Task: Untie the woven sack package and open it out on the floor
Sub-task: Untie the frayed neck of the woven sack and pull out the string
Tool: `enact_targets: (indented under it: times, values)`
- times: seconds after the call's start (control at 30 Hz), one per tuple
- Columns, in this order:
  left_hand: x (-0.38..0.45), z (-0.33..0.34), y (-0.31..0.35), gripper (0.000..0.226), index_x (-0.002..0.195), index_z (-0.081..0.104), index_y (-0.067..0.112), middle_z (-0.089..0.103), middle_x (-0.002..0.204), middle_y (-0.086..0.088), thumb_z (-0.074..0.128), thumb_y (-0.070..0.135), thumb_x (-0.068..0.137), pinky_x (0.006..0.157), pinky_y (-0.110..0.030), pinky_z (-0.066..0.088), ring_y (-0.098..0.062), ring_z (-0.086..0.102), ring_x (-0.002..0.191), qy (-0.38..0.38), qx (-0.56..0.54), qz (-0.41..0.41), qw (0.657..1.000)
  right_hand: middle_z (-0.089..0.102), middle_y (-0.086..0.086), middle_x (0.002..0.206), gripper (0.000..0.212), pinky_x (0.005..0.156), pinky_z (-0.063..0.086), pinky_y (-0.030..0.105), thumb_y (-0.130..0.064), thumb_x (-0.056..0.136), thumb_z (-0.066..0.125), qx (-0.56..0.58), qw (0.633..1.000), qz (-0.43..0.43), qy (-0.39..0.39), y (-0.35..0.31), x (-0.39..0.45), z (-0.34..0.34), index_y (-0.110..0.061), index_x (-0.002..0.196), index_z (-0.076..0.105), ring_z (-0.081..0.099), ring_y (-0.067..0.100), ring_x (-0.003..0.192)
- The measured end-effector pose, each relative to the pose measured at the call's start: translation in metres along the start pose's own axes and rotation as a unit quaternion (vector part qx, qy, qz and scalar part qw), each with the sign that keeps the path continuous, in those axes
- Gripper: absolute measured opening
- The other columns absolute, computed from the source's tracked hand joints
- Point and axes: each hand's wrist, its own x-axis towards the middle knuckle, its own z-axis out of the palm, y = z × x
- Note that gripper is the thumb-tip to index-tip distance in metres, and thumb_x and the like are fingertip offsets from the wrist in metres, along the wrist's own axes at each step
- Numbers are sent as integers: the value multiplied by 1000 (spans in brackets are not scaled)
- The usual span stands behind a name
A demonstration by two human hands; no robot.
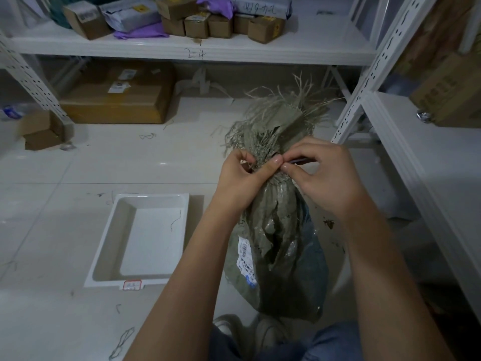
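While the sack [276, 246] is stood upright on the floor [78, 165] beside a white tray [104, 246], its tied neck [268, 162] is pinched by the left hand [244, 178] and right hand [322, 178], fingers closed.

The floor [78, 162] is made of big white tiles, and little bits of string lie on it. A white metal shelf [208, 52] runs along the back, with small brown boxes [197, 24] and purple bags [141, 33] on top. Under it sits a big brown box [114, 100]. Another white shelf [421, 162] stands on the right side. A white tray [145, 241] rests on the floor. The light is dim and soft.
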Motion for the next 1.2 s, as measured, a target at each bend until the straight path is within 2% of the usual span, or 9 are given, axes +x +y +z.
enact_targets:
  times: [0.1, 0.3, 0.53, 0.67, 0.8, 0.93, 1.03, 1.1, 1.2]
  values:
    - [2, 2, 0, 37, 70, 38, 21, 41, 61, 0, 74, 26, 77, 45, -24, 29, -11, 33, 51, 12, 12, -6, 1000, 61, -3, 79, 9, 72, 46, 3, 0, 76, 71, 4, 1000, 3, -9, 2, 1, 1, -4, 82, 74, 60, 6, 75]
    - [4, 3, -2, 38, 67, 39, 20, 47, 65, -7, 75, 19, 78, 50, -26, 30, -16, 38, 59, 29, -3, 3, 1000, 62, -2, 80, 8, 74, 48, 5, 0, 76, 71, 8, 1000, -5, -13, 6, 3, 3, -4, 83, 74, 60, 5, 77]
    - [7, 4, -4, 44, 58, 35, 19, 36, 56, -2, 72, 11, 79, 51, -27, 28, -15, 32, 55, 34, -35, 0, 999, 58, -13, 78, 9, 70, 52, 9, 0, 78, 69, 33, 999, 11, -4, 9, 3, 6, -5, 83, 73, 59, 3, 73]
    - [6, 4, -4, 45, 57, 34, 19, 38, 60, -6, 71, 9, 80, 56, -29, 30, -18, 35, 61, 23, -56, -10, 998, 57, -15, 79, 9, 70, 53, 13, 0, 79, 69, 36, 999, 17, -3, 8, 1, 6, -6, 84, 73, 59, 4, 73]
    - [5, 3, -2, 44, 56, 34, 20, 41, 73, -11, 71, 11, 79, 66, -36, 33, -23, 38, 72, 22, -77, -7, 997, 57, -19, 79, 7, 72, 54, 17, -3, 81, 68, 38, 999, 35, 11, 7, 0, 7, -7, 84, 72, 58, 0, 76]
    - [5, 4, 1, 43, 56, 35, 19, 43, 69, -10, 70, 9, 81, 65, -34, 37, -23, 41, 71, 29, -102, -25, 994, 56, -20, 79, 7, 74, 54, 19, -5, 82, 67, 35, 998, 42, 25, 6, 1, 6, -10, 84, 71, 58, 0, 78]
    - [3, 3, 2, 37, 64, 41, 18, 50, 76, -14, 75, 22, 77, 68, -37, 40, -23, 47, 73, 22, -67, -13, 997, 57, -18, 80, 8, 74, 53, 17, -5, 82, 67, 42, 998, 33, 26, 4, 2, 4, -10, 86, 72, 59, 2, 77]
    - [2, 3, 2, 38, 72, 40, 19, 49, 76, -12, 77, 29, 75, 64, -35, 40, -20, 46, 69, 18, -34, -9, 999, 59, -11, 81, 11, 77, 55, 22, -3, 81, 67, 38, 999, 24, 3, 3, 1, 3, -10, 88, 72, 61, 7, 79]
    - [3, 2, 1, 39, 72, 38, 19, 46, 75, -11, 76, 26, 76, 61, -33, 36, -19, 41, 67, 28, -4, -2, 1000, 60, -7, 87, 12, 80, 57, 37, -7, 79, 70, 9, 999, 12, -35, 2, 1, 5, -11, 90, 72, 65, 15, 85]
